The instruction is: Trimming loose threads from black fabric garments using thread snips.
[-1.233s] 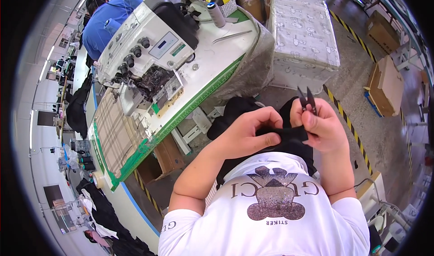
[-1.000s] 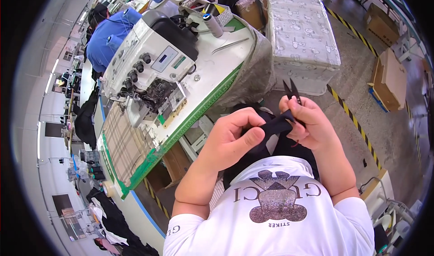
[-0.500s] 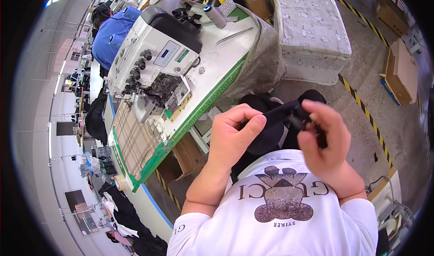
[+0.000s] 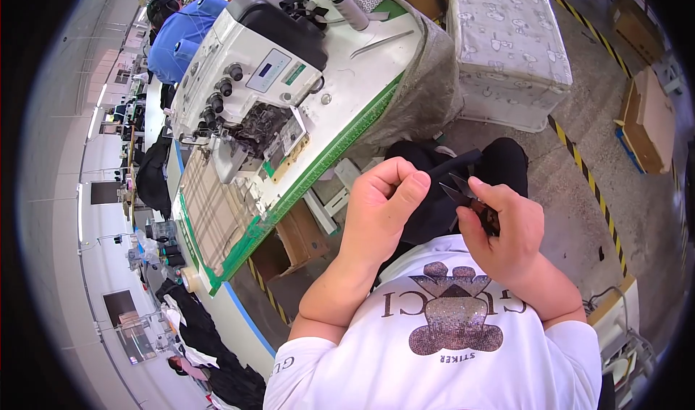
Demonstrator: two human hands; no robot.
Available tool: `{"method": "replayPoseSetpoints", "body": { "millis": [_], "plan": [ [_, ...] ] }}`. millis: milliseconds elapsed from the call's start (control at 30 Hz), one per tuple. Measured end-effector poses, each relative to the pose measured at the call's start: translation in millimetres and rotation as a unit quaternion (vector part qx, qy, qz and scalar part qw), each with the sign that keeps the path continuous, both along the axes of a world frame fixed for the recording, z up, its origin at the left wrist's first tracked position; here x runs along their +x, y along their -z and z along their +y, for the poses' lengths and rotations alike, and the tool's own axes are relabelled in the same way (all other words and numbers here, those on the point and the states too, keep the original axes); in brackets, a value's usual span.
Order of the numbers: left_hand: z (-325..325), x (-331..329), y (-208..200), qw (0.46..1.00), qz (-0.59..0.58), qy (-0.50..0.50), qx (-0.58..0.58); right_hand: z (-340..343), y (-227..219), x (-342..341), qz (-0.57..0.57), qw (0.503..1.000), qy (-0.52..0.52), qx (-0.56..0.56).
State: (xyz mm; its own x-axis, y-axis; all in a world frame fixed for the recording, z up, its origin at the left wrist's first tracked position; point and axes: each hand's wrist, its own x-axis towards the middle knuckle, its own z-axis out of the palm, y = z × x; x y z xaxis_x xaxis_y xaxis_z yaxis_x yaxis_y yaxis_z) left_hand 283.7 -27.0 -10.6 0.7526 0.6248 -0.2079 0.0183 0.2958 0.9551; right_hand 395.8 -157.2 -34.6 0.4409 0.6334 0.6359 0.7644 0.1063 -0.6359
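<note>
My left hand (image 4: 385, 206) is closed, thumb against curled fingers, on one end of a narrow black fabric strip (image 4: 456, 164). The strip reaches out to the right above my lap. A pair of thread snips (image 4: 455, 193) sits in my right hand (image 4: 511, 230), gripped between thumb and fingers. Its two pointed blades are spread apart and point at the strip, just below it. Whether a blade touches the cloth I cannot tell. Part of the snips' handle is hidden in the palm.
Left of my hands stands a white overlock sewing machine (image 4: 255, 77) on a table with a green edge (image 4: 340, 145). Tweezers (image 4: 382, 44) and a thread cone (image 4: 350, 11) lie beyond it. A cloth-covered bin (image 4: 510, 40) stands ahead; cardboard boxes (image 4: 646, 120) are at right. A person in blue (image 4: 181, 44) sits far left.
My right hand has come down and slightly left, and the blurred snips now show clearly with blades apart. The strip's free end is no longer behind the right fingers. My left hand keeps its grip.
</note>
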Motion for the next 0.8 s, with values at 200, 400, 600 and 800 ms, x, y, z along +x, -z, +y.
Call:
{"method": "replayPoseSetpoints", "body": {
  "millis": [200, 400, 600, 800],
  "plan": [
    [-0.5, -0.8, -1.0, 1.000, 0.002, 0.003, -0.009, 0.2, 0.3, 0.2, -0.007, 1.000, 0.000, -0.009],
    [0.3, -0.6, 1.8, 1.000, -0.002, 0.002, -0.006, 0.6, 2.3, -0.3, -0.010, 1.000, 0.008, -0.015],
    [0.6, -0.9, 2.2, 1.000, -0.010, 0.005, -0.008, 1.2, 2.4, 0.1, -0.014, 1.000, 0.011, -0.012],
    [-0.4, -0.8, 1.4, 1.000, -0.015, 0.004, -0.010, 1.2, -0.1, -0.1, -0.015, 1.000, 0.017, -0.010]
  ]
}}
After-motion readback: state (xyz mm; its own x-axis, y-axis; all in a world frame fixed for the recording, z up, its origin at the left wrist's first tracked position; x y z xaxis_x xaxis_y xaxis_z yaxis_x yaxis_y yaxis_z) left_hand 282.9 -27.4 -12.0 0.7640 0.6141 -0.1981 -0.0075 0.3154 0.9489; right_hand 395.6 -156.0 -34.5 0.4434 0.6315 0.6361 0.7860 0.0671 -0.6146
